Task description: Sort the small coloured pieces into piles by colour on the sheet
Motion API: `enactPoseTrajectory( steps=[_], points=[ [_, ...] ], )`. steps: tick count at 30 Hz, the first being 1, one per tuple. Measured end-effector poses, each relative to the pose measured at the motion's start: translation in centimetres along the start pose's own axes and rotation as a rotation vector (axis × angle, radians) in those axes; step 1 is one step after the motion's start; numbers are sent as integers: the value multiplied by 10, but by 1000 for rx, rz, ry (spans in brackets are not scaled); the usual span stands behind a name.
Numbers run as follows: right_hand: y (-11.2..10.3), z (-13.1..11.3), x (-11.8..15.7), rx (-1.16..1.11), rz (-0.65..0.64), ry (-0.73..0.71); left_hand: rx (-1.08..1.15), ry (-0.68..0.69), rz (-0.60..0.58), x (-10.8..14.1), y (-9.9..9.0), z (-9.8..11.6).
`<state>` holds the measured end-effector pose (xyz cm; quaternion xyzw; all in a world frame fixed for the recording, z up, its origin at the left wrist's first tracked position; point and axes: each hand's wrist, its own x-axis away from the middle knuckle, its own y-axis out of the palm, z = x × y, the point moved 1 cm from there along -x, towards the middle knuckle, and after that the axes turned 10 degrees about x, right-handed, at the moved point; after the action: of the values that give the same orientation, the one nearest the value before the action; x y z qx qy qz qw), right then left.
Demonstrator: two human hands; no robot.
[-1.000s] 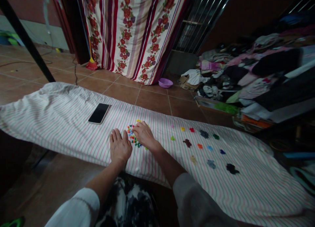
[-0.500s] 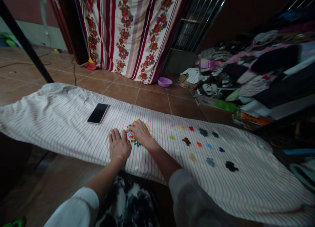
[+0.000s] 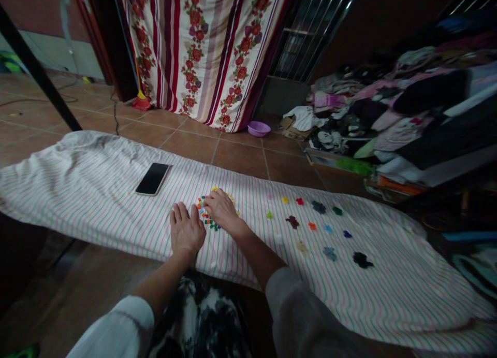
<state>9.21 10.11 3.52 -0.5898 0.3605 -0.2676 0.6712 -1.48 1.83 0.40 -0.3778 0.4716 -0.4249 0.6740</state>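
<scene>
My left hand lies flat on the striped cloth, fingers stretched out, just left of a ring of small coloured pieces. Over that ring, my right hand is bent with its fingertips pressed together and pointing down among the pieces. Whatever it pinches is hidden or too small to make out. Orange, green, yellow and red pieces show around the fingers; the palm and wrist cover part of the ring.
Small piles sorted by colour lie right of my hands, among them a brown pile and a black pile. A phone rests on the left. Beyond are a purple basin, a floral curtain and heaped clothes.
The whole view has shifted very slightly. Both hands keep nearly the same place, the left flat and the right over the ring of pieces.
</scene>
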Motion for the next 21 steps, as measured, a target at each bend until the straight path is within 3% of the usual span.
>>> enactPoseTrajectory(
  steps=[14, 21],
  points=[
    [-9, -11, -5, 58, -73, 137, 46, -11, 2, 0, 3, -1],
    [-5, -8, -1, -37, 8, 131, 37, -4, 14, 0, 1, 0]
  ],
)
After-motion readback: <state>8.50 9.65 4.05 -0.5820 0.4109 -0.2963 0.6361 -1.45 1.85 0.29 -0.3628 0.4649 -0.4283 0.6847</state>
